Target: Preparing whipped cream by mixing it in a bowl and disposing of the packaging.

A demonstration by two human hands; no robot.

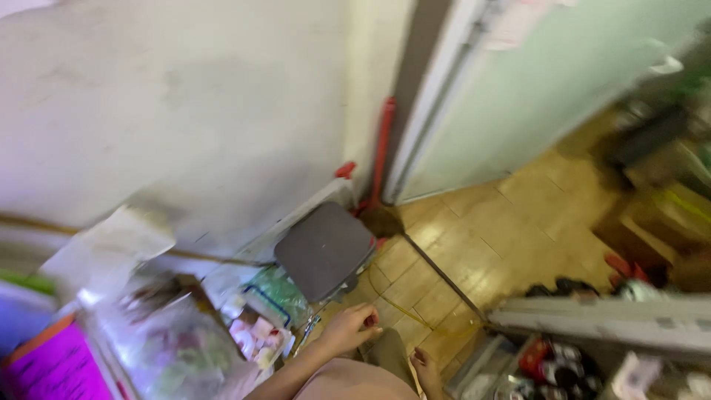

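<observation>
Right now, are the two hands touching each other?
Apart. The head view shows the left hand higher up with fingers curled, the right hand lower, and a strip of olive cloth and tiled floor between them.

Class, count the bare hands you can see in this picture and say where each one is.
2. The left hand is low at centre, above the tiled floor; the right hand is just below it, near the bottom edge.

Both hands point(354, 326) point(428, 368) low, fingers curled
</observation>
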